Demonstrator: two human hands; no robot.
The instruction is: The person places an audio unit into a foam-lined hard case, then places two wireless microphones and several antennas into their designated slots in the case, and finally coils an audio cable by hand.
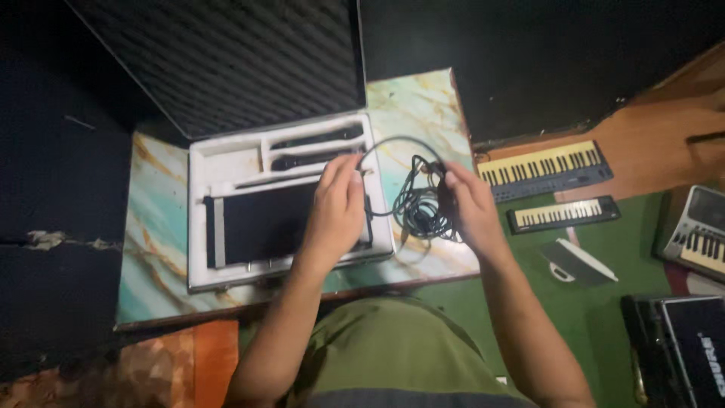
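Note:
An open case (198, 227) with white foam lining lies on a marbled table (151, 249). In it sit a black flat unit (264, 223) and two dark microphones (317, 147) in slots. My left hand (336, 208) rests over the case's right part and pinches one end of a black cable near the microphones. A tangled bundle of that black cable (419, 208) lies on the table right of the case. My right hand (464, 204) grips the bundle from the right.
The case's lid (226, 60) with dark egg-crate foam stands open behind. On the green floor at right lie two small keyboards (544, 170), another keyboard (698, 234) at the edge, a white flat piece (578, 261) and a dark case (680, 347).

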